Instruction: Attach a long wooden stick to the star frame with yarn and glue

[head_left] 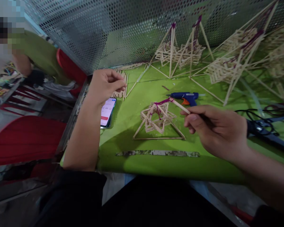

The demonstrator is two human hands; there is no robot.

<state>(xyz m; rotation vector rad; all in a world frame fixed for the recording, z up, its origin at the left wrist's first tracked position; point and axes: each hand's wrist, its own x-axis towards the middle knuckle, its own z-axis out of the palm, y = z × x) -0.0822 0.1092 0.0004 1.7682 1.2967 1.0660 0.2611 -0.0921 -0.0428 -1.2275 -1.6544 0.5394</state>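
Note:
My right hand point(210, 129) grips a thin wooden stick point(181, 106). Its far end meets purple thread at the top of a small stick frame point(159, 116), which stands on a triangular base with stacked sticks inside. At the left, my left hand point(109, 84) is closed in a pinch over a row of loose sticks point(124, 77); anything between the fingertips is hidden. Just below that hand lies a lit phone point(108, 112), partly covered by my wrist. A blue glue gun point(190, 97) with an orange trigger rests behind the stick frame.
Several finished-looking stick frames with purple thread point(171, 53) stand along a perforated metal panel point(85, 31). Large scissors point(262, 129) and black cord lie right. A flat patterned strip point(158, 153) lies near the green table's point(137, 168) front edge. Red chairs point(26, 138) and another person point(41, 56) are left.

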